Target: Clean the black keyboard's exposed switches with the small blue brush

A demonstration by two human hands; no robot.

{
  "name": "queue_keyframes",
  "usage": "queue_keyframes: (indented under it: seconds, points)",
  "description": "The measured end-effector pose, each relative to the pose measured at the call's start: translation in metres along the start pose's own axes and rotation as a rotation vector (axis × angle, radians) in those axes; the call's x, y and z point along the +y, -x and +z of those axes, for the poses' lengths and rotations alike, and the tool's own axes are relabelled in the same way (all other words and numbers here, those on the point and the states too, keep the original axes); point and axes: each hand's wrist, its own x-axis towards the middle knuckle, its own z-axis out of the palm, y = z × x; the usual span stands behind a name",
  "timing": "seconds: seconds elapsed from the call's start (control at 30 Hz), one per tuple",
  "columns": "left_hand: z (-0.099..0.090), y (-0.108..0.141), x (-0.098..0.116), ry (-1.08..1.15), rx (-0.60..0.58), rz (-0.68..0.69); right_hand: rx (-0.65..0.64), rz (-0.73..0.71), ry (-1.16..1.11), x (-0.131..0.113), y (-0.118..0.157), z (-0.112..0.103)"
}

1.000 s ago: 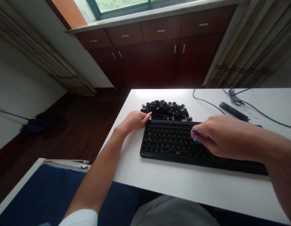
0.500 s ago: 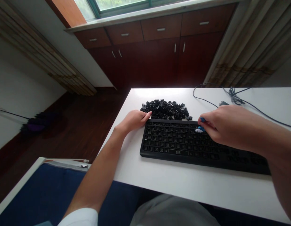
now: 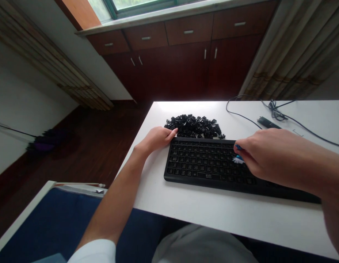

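Observation:
A black keyboard point(image 3: 205, 159) with its keycaps off lies on the white table. At its upper left corner, my left hand point(image 3: 158, 138) grips the edge, thumb along the top. My right hand point(image 3: 270, 151) is closed on a small blue brush point(image 3: 237, 160), and its white bristles touch the keyboard right of the middle. Most of the brush's handle is hidden in the fingers, and the right forearm covers the keyboard's right part. Just behind the keyboard sits a heap of loose black keycaps point(image 3: 193, 126).
A black cable point(image 3: 309, 128) runs along the back right of the white table point(image 3: 213, 202). Near it lie a dark slim object point(image 3: 268, 123) and a thin bent wire point(image 3: 297, 133). Beyond the table stands a reddish-brown cabinet point(image 3: 172, 69). A blue-covered bed point(image 3: 62, 223) is at the left.
My right hand has moved slightly right and down with the brush, uncovering more of the dark slim object and the bent wire. My left hand keeps its hold on the keyboard.

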Motion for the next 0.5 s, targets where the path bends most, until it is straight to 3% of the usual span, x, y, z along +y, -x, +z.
queue_keyframes:
  seconds: [0.1,0.23,0.37,0.5]
  points:
    - [0.000,0.000,0.000,0.008,-0.002,0.001,-0.104,0.040,0.060,-0.002,0.009,0.002]
    - [0.000,0.000,0.001,0.013,0.005,0.002,-0.236,-0.093,-0.066,-0.019,0.011,-0.001]
    - [0.000,0.000,0.000,0.005,0.004,0.003,-0.211,-0.221,-0.165,-0.029,0.005,-0.008]
    - [0.001,0.000,0.000,-0.006,0.004,0.004,-0.078,-0.143,-0.170,-0.019,0.003,-0.015]
